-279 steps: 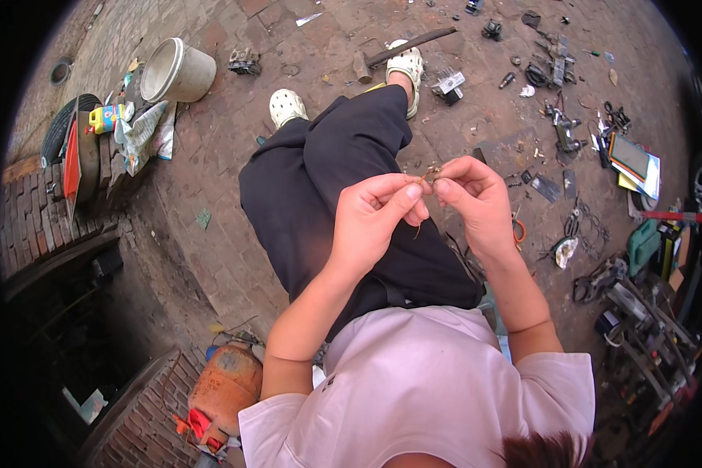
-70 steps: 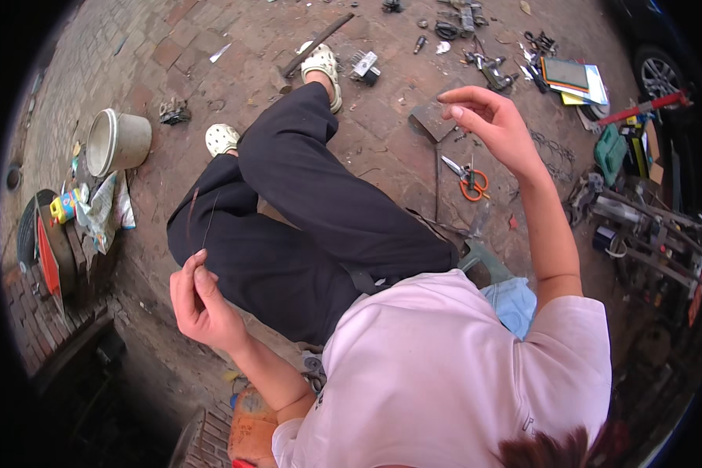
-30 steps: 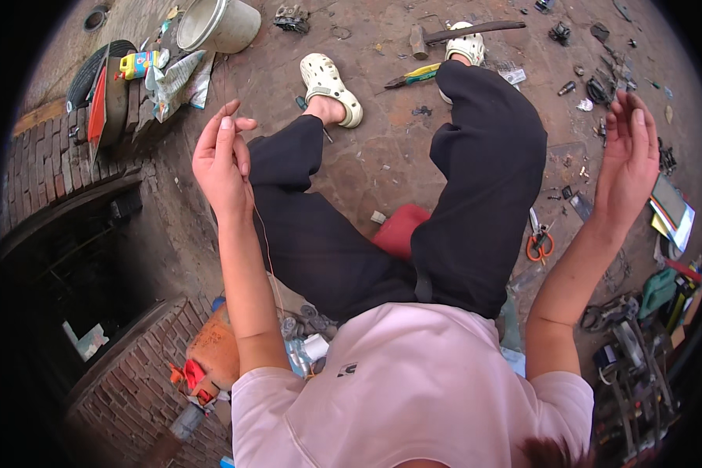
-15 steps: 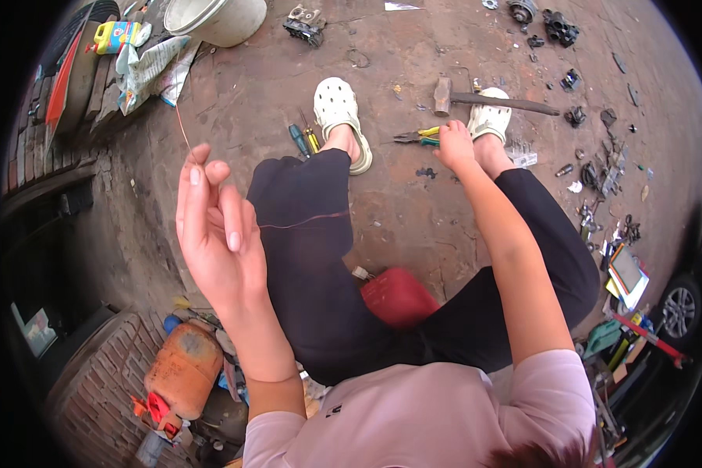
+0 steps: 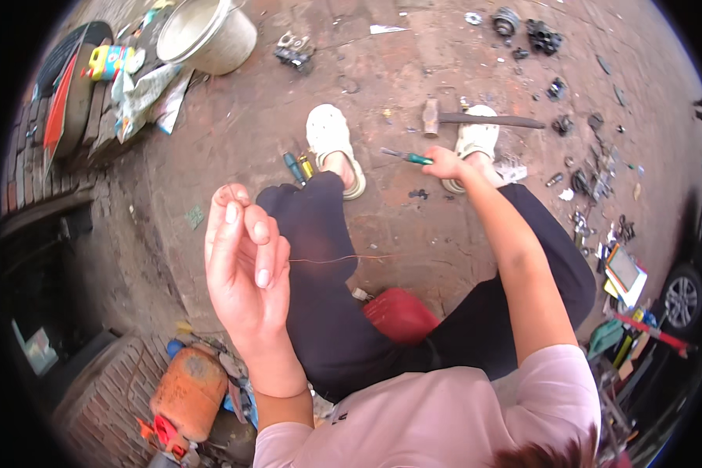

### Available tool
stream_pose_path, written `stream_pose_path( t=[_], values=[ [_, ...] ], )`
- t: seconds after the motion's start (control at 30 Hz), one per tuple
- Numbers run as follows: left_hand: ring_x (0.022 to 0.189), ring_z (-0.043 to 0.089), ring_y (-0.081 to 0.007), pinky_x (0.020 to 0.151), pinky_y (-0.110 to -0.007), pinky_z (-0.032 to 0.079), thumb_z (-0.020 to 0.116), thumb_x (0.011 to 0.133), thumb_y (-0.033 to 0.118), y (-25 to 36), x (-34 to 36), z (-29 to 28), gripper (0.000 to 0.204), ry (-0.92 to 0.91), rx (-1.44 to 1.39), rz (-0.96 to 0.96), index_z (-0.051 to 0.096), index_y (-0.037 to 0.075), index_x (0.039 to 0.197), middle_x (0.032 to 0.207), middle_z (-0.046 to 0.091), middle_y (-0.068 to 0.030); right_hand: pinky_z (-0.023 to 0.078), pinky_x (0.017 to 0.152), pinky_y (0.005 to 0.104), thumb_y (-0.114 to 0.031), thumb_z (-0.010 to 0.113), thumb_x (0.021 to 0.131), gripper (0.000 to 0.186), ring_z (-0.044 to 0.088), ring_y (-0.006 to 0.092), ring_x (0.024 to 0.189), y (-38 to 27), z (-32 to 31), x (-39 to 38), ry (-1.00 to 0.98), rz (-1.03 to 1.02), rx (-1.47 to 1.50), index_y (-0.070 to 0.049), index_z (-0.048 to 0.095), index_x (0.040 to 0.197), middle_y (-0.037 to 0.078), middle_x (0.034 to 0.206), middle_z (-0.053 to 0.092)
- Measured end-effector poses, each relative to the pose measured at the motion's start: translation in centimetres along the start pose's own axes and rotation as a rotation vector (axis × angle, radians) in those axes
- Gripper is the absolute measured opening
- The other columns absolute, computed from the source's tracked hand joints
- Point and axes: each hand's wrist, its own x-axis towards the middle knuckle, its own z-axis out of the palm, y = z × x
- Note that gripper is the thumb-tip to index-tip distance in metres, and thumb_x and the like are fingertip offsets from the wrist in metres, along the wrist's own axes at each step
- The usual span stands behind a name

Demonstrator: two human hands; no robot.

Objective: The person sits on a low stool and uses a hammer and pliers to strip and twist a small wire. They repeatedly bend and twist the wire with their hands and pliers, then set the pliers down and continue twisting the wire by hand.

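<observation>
My left hand (image 5: pixel 248 265) is raised at the left, in front of my knee, its thumb and fingertips pinched together. A thin copper-coloured wire (image 5: pixel 343 258) runs out from it toward the right, across my dark trouser leg. Low over the ground by my right foot, my right hand (image 5: pixel 444 164) is closed on a pair of pliers (image 5: pixel 404 155). Their green handle shows and the jaws point left. A hammer (image 5: pixel 431 118) with a wooden handle lies just beyond that hand, its handle passing over my right shoe.
Two screwdrivers (image 5: pixel 294 168) lie beside my left shoe. A white bucket (image 5: pixel 230 43) and a metal part (image 5: pixel 294 51) stand farther off. Dark machine parts (image 5: pixel 544 37) are scattered along the right. A red seat (image 5: pixel 402 314) is below me, an orange tank (image 5: pixel 191 394) at lower left.
My left hand has moved slightly right and down, its fingers drawn closer together. My right hand has shifted left and nearer with the pliers, which have turned so the yellow handle no longer shows.
</observation>
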Motion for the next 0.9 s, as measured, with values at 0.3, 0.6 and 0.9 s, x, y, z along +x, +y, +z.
stream_pose_path(
  t=[0.3,0.6,0.9],
  values=[
    [0.046,0.035,-0.0037,0.038,-0.019,0.026,0.051,0.1,0.011,-4.0,0.2,3.4,0.009,-0.212,0.162,0.047,0.054,0.004,0.105,0.073,0.051,-0.0015,0.05,0.074,0.0297,-0.018,0.068,0.081,0.036,0.063,0.0153,0.083,-20.0,-2.3,-21.5,0.627,-0.045,1.016,0.005,0.063,0.108,0.008,0.114,0.06],
    [0.078,0.059,-0.0167,0.073,-0.03,0.05,0.051,0.098,0.011,-13.9,-10.6,4.3,0.007,-0.445,0.246,-0.347,0.053,0.005,0.102,0.085,0.058,-0.0061,0.045,0.094,0.0324,-0.01,0.065,0.083,0.021,0.057,0.0195,0.11,-31.2,-2.2,-39.5,0.963,-0.323,0.814,0.003,0.066,0.1,0.009,0.121,0.057],
    [0.072,0.055,-0.0129,0.067,-0.026,0.046,0.049,0.1,0.018,-12.5,-16.3,0.7,0.011,-0.373,0.027,-0.382,0.05,0.008,0.096,0.082,0.052,-0.0014,0.039,0.095,0.0403,-0.02,0.074,0.077,0.021,0.047,0.0273,0.108,-34.8,2.1,-38.7,1.188,-0.387,0.448,0.0,0.067,0.078,0.01,0.116,0.057]
  ],
)
